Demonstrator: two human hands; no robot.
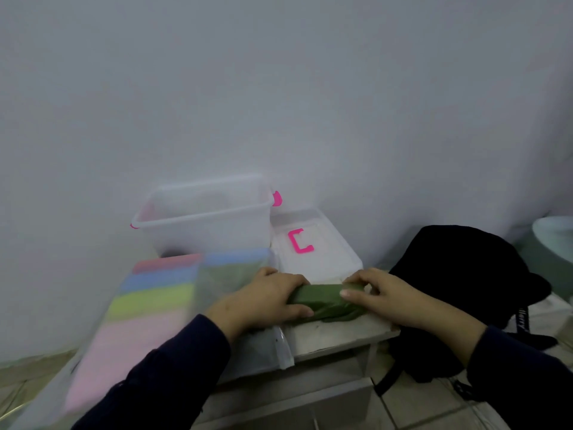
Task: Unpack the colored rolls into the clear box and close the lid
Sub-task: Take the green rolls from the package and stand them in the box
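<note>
A dark green roll (322, 297) lies across the front of a small table (341, 332). My left hand (266, 297) grips its left end and my right hand (381, 293) pinches its right end. To the left lies a clear plastic package (148, 308) holding red, blue, yellow-green and pink rolls. The clear box (204, 217) with pink latches stands open at the back against the wall. Its clear lid (313, 243), with a pink handle, lies flat to the right of the box.
A black bag (465, 283) leans against the table's right side on the tiled floor. A pale round object (555, 237) shows at the far right edge. The plain wall rises right behind the box.
</note>
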